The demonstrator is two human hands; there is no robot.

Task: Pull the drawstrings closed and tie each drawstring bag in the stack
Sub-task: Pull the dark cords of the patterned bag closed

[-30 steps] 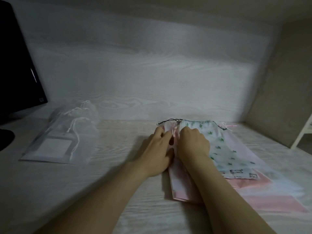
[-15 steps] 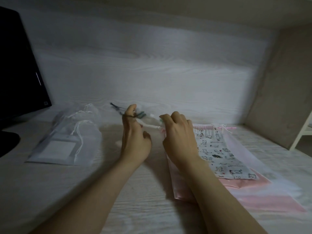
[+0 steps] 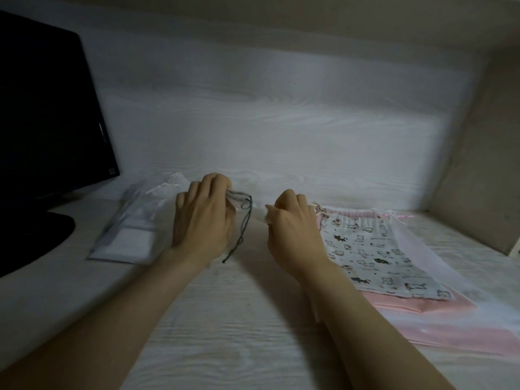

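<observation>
Pale woodgrain counter (image 3: pixel 225 319); left hand (image 3: pixel 202 220) and right hand (image 3: pixel 295 235) pinch a thin bag (image 3: pixel 235 199) with dark cord (image 3: pixel 247 218), beside the flat cat-print bag (image 3: pixel 374 257).

Left hand (image 3: pixel 201 220), right hand (image 3: pixel 294 225) — apart, both pinching.
</observation>
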